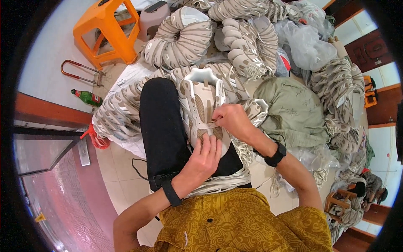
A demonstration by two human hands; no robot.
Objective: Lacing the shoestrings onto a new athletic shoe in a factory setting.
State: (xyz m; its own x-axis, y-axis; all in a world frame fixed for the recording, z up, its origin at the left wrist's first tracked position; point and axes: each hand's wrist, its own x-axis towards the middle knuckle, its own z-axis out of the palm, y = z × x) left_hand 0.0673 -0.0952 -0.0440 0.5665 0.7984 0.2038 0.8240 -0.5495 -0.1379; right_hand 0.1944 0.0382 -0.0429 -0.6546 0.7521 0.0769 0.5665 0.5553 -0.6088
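A white and beige sneaker upper (205, 101) lies on my lap, its collar pointing away from me and its toe toward me. My left hand (203, 157) holds the toe end, fingertips pressed on the mesh. My right hand (233, 119) is closed in a pinch at the lower end of the tongue, beside the eyelet row; what is between its fingertips is too small to make out. A bundle of white shoelaces (222, 181) lies across my lap, below the upper, with strands hanging beside my right leg.
Nested stacks of similar uppers (178, 40) surround my legs. An orange stool (107, 33) and a green bottle (87, 97) are at left. A green cloth sack (294, 111) and clear plastic bags (308, 46) lie to the right. Another person (372, 189) sits at far right.
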